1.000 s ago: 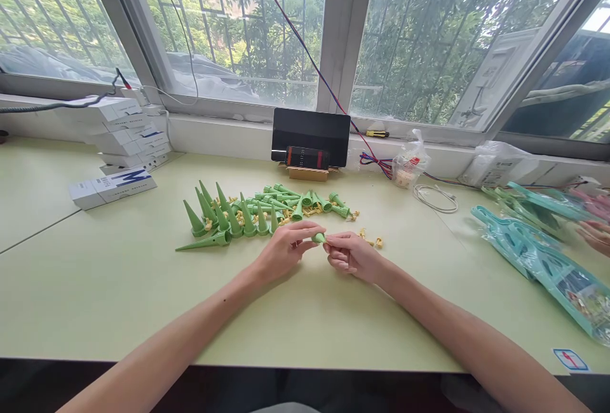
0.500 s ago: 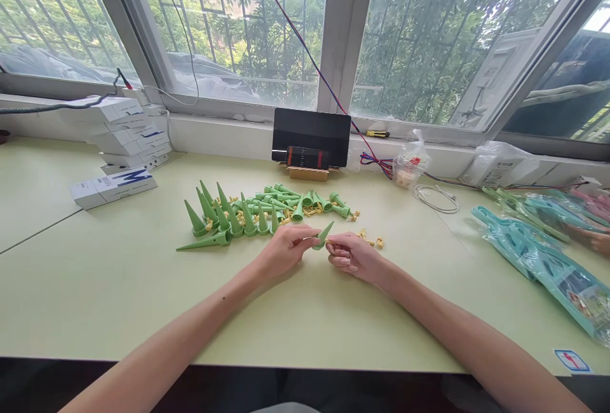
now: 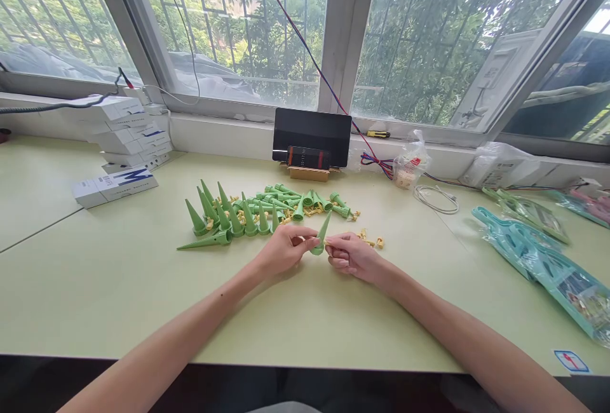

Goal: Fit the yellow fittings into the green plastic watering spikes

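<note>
Between finger and thumb, my left hand [image 3: 286,249] grips a green plastic watering spike [image 3: 323,230], its point tilted up and slightly right. My right hand [image 3: 352,255] is closed in a pinch at the spike's lower right side, on a small yellow valve [image 3: 326,243] mostly hidden by the fingers. Left of my hands stand several green spikes [image 3: 248,217] on their wide ends, and one spike [image 3: 204,241] lies flat in front of them. Behind is a heap of lying green spikes [image 3: 276,197] mixed with yellow valves. A few loose yellow valves [image 3: 380,243] lie just beyond my right hand.
White boxes [image 3: 128,130] are stacked at the back left. A tablet [image 3: 312,130] and phone [image 3: 309,157] stand on a cardboard holder [image 3: 309,174]. A white cable [image 3: 436,200] lies right of centre. Teal plastic packages [image 3: 538,260] lie along the right.
The spike in my left hand has tipped more upright, with both hands nearly in place. At the right edge, a person's hand has left view and a teal package there has shifted right.
</note>
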`<control>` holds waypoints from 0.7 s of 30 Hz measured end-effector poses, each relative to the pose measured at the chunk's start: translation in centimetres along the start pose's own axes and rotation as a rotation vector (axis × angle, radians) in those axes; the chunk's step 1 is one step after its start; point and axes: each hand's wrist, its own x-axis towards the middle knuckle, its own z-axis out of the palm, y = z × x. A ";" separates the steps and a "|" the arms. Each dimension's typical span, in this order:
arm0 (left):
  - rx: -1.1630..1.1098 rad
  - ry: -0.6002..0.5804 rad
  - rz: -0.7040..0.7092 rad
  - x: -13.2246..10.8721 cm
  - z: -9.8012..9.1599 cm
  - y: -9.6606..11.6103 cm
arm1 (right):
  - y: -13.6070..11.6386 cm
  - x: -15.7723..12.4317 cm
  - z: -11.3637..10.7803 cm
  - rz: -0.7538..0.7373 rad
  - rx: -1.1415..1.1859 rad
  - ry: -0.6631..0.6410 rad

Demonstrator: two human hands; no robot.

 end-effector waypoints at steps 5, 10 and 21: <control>-0.136 -0.063 -0.070 0.0 -0.2 0.1 | 0.2 -0.1 0.3 -0.046 -0.087 0.012; -0.174 -0.094 -0.125 0.0 -0.3 -0.1 | 0.3 -0.2 0.6 -0.115 -0.185 -0.005; -0.340 -0.131 -0.258 0.0 -0.3 -0.3 | 0.3 -0.6 1.2 -0.269 -0.550 0.067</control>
